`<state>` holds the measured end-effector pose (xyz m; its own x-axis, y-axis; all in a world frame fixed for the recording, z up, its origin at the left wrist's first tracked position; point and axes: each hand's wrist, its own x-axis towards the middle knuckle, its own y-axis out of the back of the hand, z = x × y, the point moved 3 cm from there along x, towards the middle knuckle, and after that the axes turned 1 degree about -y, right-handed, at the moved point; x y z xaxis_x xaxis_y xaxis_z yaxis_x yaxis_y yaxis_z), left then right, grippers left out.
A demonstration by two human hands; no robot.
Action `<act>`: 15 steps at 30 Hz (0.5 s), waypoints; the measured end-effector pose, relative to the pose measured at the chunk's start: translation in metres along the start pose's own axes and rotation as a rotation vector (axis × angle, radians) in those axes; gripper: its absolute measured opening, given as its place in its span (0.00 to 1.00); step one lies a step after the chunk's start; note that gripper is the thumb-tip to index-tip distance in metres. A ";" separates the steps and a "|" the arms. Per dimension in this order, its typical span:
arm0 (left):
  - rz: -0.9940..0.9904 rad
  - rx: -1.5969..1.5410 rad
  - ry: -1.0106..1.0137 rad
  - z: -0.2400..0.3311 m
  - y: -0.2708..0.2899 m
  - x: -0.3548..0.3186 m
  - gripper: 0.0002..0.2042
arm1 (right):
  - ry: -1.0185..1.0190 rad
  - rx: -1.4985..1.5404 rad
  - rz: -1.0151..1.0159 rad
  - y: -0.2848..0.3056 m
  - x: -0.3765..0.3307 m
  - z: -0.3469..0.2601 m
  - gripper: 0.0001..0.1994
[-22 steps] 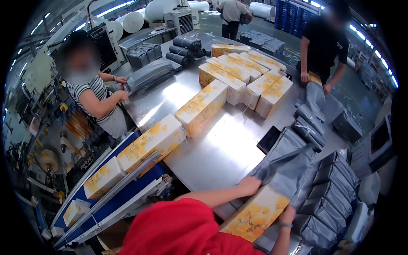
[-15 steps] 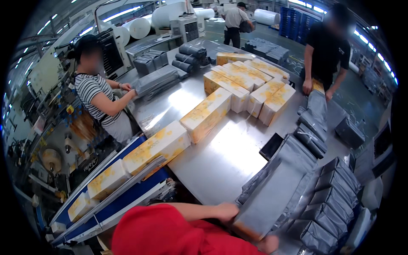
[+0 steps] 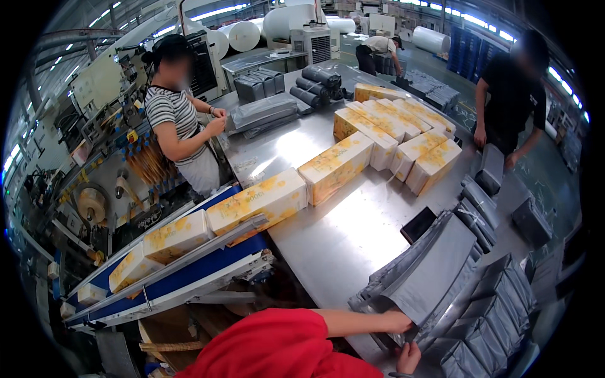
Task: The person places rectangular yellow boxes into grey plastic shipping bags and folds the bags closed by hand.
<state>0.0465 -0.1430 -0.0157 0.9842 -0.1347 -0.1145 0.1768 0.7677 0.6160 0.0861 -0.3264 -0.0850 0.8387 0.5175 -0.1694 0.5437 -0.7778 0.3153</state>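
My left hand (image 3: 398, 321) reaches right out of a red sleeve and grips the near edge of the top flat grey bag (image 3: 435, 277) on a stack at the steel table's (image 3: 340, 239) front right. My right hand (image 3: 408, 358) sits just below it at the stack's lower edge with curled fingers; what it holds is hidden. No yellow box is in my hands. Long yellow-and-white boxes lie further up the table, the nearest (image 3: 337, 165) at mid-table.
A blue conveyor (image 3: 189, 277) at the left carries more yellow boxes (image 3: 258, 200) toward the table. A person in a striped shirt (image 3: 173, 120) stands at the far left and another in black (image 3: 510, 88) at the far right. Filled grey packs (image 3: 485, 195) line the right edge.
The yellow box I held at the lower right has gone out of sight. Both hands now sit at the stack of grey bags, and the view has swung slightly.
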 end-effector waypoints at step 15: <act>0.171 -0.138 0.000 -0.043 -0.028 -0.194 0.10 | -0.184 0.221 -0.355 0.005 -0.011 0.012 0.23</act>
<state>-0.1491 -0.1113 -0.0443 0.9998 0.0046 -0.0171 0.0048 0.8580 0.5137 0.0801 -0.3405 -0.0931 0.5803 0.7090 -0.4007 0.7750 -0.6319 0.0044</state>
